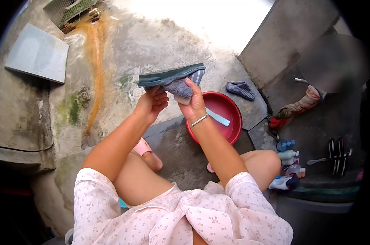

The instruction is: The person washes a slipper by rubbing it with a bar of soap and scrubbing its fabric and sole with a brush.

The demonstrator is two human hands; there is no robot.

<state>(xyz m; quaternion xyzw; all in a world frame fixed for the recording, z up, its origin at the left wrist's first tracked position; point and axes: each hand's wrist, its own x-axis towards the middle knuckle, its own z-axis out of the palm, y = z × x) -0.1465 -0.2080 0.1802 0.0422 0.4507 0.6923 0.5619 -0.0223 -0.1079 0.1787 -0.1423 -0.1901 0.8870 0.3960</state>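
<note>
A slipper (172,77) with a dark sole and grey-blue fuzzy lining is held up in front of me, its sole turned upward. My right hand (194,100) grips its striped end, thumb pressed on the fabric. A pale patch beside the right palm is too unclear to name. Curled fingers of my left hand (151,104) hold the other end from below; the fingertips are partly hidden. Just beyond my right forearm stands a red basin (238,116) with a light blue brush-like tool (218,117) in it. A matching striped slipper (241,90) lies behind the basin.
Several bottles (289,155) stand by my right knee, near a spoon-like tool (316,161). A cloth-wrapped hose (301,106) hangs at the right wall. A pale slab (40,53) leans at the left. Pink footwear (143,147) is on my foot.
</note>
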